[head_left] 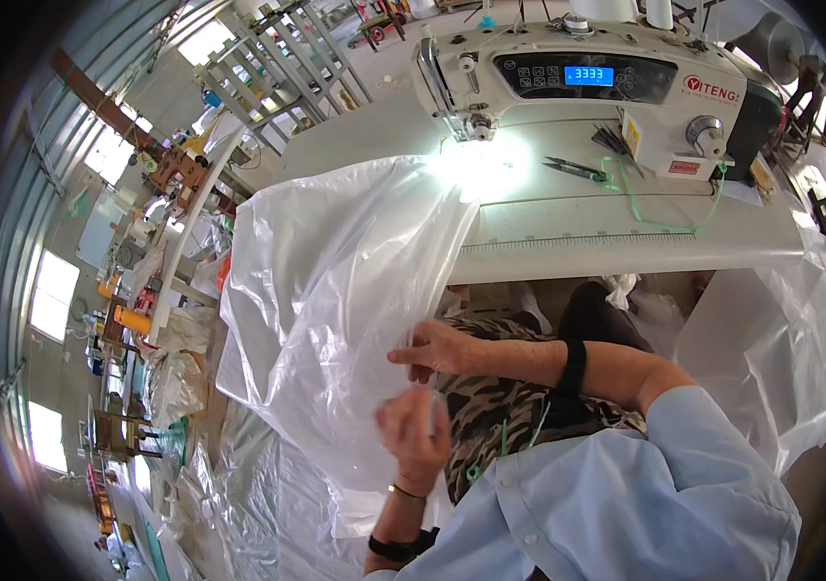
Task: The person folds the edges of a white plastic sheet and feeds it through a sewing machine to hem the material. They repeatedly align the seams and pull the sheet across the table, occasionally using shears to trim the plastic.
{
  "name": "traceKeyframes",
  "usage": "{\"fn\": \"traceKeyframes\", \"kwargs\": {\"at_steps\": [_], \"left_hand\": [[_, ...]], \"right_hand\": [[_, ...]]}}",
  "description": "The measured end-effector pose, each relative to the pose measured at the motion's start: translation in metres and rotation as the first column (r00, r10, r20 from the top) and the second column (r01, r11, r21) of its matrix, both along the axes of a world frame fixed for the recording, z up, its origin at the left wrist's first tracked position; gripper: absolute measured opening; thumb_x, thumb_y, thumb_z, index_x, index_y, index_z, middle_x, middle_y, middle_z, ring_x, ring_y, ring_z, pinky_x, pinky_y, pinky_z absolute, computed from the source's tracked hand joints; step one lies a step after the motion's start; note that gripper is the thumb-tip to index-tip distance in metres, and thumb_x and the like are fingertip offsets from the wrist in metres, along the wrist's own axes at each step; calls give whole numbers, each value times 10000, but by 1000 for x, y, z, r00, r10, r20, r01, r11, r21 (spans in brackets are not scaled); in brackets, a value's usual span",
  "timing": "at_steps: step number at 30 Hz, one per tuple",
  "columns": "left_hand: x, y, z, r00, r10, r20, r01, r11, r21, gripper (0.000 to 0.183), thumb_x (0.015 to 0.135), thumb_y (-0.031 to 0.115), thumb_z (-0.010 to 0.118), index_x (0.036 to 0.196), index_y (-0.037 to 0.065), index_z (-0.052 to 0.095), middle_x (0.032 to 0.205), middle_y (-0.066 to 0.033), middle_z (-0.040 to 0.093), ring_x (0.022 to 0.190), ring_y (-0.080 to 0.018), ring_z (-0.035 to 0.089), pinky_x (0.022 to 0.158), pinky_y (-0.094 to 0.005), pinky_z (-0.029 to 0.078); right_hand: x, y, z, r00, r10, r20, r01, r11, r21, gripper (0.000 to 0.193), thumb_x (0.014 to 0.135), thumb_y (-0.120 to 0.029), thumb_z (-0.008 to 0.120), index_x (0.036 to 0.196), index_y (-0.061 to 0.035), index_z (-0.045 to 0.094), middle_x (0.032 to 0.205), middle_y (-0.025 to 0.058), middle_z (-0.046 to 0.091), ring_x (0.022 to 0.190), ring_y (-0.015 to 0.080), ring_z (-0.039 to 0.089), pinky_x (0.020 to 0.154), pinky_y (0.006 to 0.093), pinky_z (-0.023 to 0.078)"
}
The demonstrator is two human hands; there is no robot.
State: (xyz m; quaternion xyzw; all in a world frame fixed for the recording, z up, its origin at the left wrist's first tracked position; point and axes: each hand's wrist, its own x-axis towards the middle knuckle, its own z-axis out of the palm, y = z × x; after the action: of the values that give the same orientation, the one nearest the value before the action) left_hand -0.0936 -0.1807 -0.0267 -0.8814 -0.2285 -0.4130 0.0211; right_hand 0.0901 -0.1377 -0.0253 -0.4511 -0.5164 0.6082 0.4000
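Observation:
A large translucent plastic sheet point(326, 290) hangs in folds from the sewing machine's lit needle area down over the table's front edge on the left. My right hand point(437, 351) pinches the sheet's right-hand edge, fingers curled. Just below it, my left hand point(415, 431) is at the same edge, its fingers smeared by motion, so its grip is unclear. The white sewing machine point(587, 82) stands on the table beyond my hands, its lamp glaring over the needle. Dark snips point(578, 169) lie on the tabletop right of the lamp.
More translucent plastic point(771, 339) drapes over the table's right end. A ruler strip point(578, 239) runs along the tabletop's front. Green thread point(641, 208) trails beside the machine. Metal racks point(282, 73) stand at the back left, and a cluttered bench point(185, 232) runs along the left.

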Motion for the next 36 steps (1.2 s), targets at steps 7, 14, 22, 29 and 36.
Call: {"fn": "traceKeyframes", "kwargs": {"at_steps": [7,14,22,29,36], "left_hand": [[-2,-21,-34,975,165,150,-11,710,-704,235,899,4,610,1131,-20,583,1046,-173,638,897,-301,648,723,-336,541],[-122,64,2,646,672,361,-443,716,-539,433,888,150,733,1160,-113,523,1091,-191,581,1012,-265,610,864,-336,543],[-222,199,161,780,573,251,-442,789,-427,477,953,274,644,1269,-73,560,1273,-220,593,1113,-280,599,958,-365,473],[-91,120,133,956,286,-61,-289,889,-356,249,968,154,578,1104,-28,679,1034,-189,714,885,-302,709,781,-385,537],[2,47,50,983,52,-178,-140,838,-528,173,954,72,540,1086,13,635,1014,-199,668,901,-394,644,767,-418,514]], "right_hand": [[-29,-5,82,998,59,-20,-50,948,315,396,947,-378,621,961,5,720,860,97,701,804,141,644,755,310,530],[-8,8,109,978,199,64,-201,809,553,341,945,-302,614,1143,-28,660,1023,114,686,948,178,617,876,323,486],[4,15,49,588,-322,742,-524,546,653,458,891,-237,672,1307,-92,547,1177,67,628,1163,236,540,1022,401,403],[5,19,4,191,-505,842,-700,531,478,260,849,-173,614,1103,-122,637,1086,19,577,1167,187,468,1062,381,347],[9,16,-12,161,-607,778,-724,464,511,247,842,-176,585,1078,-145,653,1095,6,559,1169,195,483,1124,434,279]]}}
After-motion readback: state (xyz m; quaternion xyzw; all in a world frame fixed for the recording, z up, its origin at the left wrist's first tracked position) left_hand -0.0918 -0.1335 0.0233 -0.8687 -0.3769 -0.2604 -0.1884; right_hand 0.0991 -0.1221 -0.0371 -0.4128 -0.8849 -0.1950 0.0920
